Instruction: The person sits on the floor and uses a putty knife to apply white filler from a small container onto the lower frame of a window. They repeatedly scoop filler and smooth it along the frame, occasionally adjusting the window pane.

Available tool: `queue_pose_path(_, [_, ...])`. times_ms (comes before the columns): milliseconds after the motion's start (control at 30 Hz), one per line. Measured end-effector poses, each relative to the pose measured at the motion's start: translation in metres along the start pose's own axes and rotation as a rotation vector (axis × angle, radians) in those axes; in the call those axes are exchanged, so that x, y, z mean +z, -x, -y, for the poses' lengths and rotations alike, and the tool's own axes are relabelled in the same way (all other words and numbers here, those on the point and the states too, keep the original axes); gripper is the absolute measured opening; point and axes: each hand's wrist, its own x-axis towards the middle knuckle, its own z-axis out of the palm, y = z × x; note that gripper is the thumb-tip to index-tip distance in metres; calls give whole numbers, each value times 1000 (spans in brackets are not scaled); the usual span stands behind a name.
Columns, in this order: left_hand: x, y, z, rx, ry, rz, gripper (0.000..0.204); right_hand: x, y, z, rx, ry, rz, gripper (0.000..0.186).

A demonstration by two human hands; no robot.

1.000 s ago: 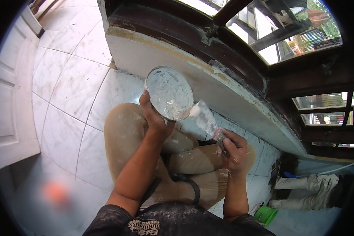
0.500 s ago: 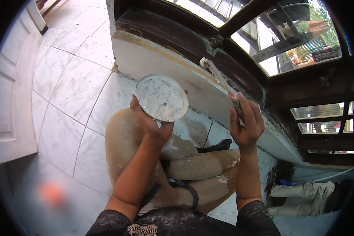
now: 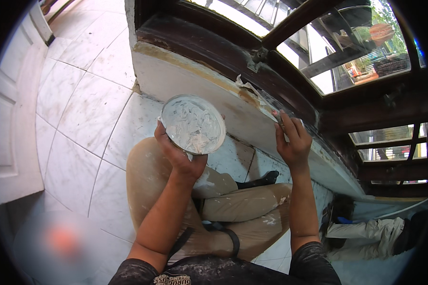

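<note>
Since a moment ago, the right hand (image 3: 294, 140) has carried its one flat-bladed putty knife (image 3: 257, 97) lower, so the white-smeared blade now lies against the top edge of the white plastered wall strip (image 3: 176, 78) under the dark wooden window frame (image 3: 214, 45). Fingers are wrapped closed around its handle. One round shallow dish of white filler paste (image 3: 193, 124) sits cupped in the left hand (image 3: 178, 154), thumb gripping its rim, above the bent knee in tan trousers (image 3: 147, 175). White marble tiles (image 3: 81, 109) cover the floor.

Round tub (image 3: 193, 124) is smeared white with putty, trousers (image 3: 233, 209) are tan with white splotches, window frame (image 3: 223, 52) is dark brown, floor tiles (image 3: 81, 109) white marble-veined, ledge (image 3: 185, 80) off-white.
</note>
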Motion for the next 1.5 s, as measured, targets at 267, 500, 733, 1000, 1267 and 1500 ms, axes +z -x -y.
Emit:
queue_pose_path(267, [-10,-3,7,61,-104,-30,72,-15,-7,-1,-97,35,-29,41])
queue_pose_path(500, [-15,-2,8,85,-142,-23,68,-17,1,-5,-31,137,98,41])
queue_pose_path(733, [-5,-2,8,58,-166,-74,72,-18,6,3,-116,142,18,42])
queue_pose_path(1000, [-21,-6,7,85,-182,-92,69,-18,12,-1,-167,108,-89,40])
queue_pose_path(1267, [-18,-4,9,62,-157,-89,69,-19,16,-1,-204,127,-81,43])
queue_pose_path(1500, [-29,-6,7,116,-286,-77,70,-18,13,13,-25,8,-57,42])
